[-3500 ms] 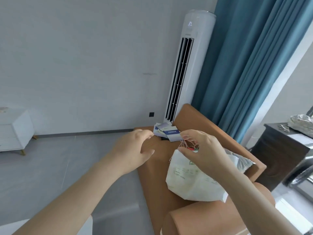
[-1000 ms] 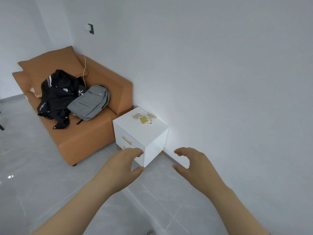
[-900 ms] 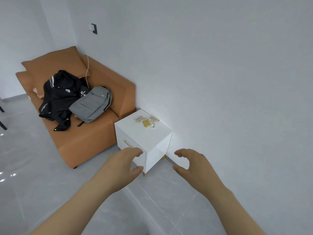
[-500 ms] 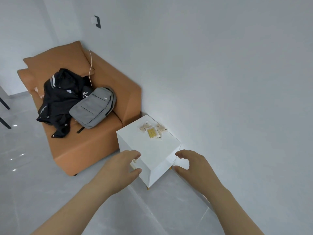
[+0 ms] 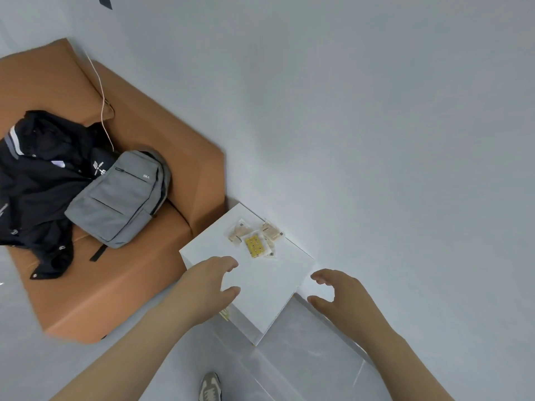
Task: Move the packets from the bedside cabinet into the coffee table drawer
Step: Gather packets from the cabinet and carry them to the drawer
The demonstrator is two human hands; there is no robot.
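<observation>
Against the wall, packets (image 5: 254,240) lie clustered at the far side of the bedside cabinet (image 5: 260,287); the left hand (image 5: 208,285) and right hand (image 5: 341,293), both half-open and empty, should probably scoop them together.

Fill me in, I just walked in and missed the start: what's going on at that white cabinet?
A person reaches toward the bedside cabinet beside the sofa, both hands empty. The left hand hovers over its top; the right hand is just past its edge. The packets lie clustered at the back of the top, none picked up yet.
</observation>
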